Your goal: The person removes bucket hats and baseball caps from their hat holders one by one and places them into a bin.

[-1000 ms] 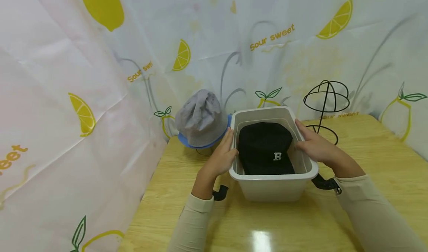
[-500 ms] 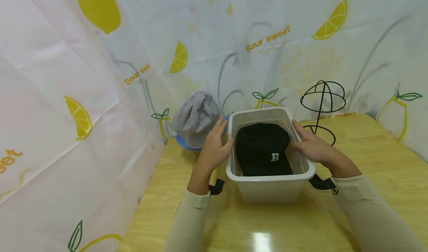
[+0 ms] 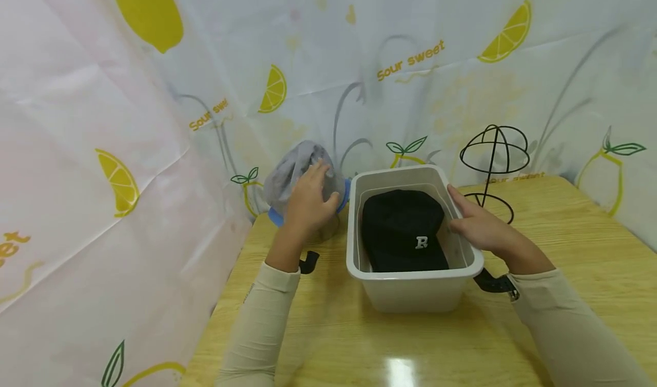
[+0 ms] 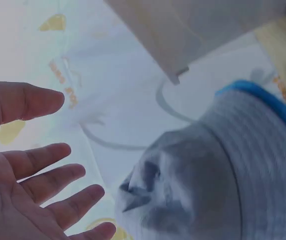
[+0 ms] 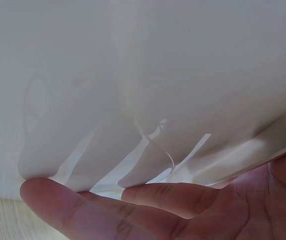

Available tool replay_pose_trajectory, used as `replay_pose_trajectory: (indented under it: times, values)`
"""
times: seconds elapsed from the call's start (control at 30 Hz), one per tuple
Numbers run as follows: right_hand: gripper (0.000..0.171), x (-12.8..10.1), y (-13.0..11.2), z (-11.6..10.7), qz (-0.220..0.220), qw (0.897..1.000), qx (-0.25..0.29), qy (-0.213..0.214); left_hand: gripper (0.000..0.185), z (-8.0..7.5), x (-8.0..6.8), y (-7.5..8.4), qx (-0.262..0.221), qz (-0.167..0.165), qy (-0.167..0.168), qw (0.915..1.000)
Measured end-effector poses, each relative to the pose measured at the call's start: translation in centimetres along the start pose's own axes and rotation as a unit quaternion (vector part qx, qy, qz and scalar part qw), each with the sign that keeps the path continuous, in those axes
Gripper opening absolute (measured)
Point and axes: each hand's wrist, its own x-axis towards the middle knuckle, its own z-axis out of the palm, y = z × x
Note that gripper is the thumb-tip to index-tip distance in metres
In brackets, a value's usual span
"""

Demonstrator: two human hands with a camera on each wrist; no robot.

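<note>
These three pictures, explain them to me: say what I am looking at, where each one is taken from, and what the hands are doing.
A person wears three cameras: one on the head, one on each wrist. There is no machine, only two bare hands.

The head view looks down on a wooden table. On it stands a pale plastic tub with a black cap inside. To its left is a grey hat with a blue brim; to its right, an empty black wire stand.

The left hand reaches over the grey hat. The left wrist view shows its fingers spread and apart from the hat, so it holds nothing.

The right hand rests with straight fingers against the tub's right side; the right wrist view shows that wall close up.
</note>
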Motion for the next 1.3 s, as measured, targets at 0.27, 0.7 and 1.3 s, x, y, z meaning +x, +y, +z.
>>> replay_pose_trajectory:
  times: [0.27,0.7,1.3]
  values:
    - [0.089,0.0,-0.1,0.0,-0.001,1.0,-0.001,0.001,0.057,-1.8,2.3,-1.9,0.127,0.004,0.06,0.9901]
    - [0.089,0.0,0.1,0.1,-0.001,1.0,-0.006,0.005,0.038,-3.6,4.7,-4.2,0.207,-0.042,0.053,0.9759]
    - [0.088,-0.1,0.0,0.0,-0.004,1.0,-0.003,0.006,0.027,-4.1,6.9,-5.1,0.242,-0.034,0.053,0.9682]
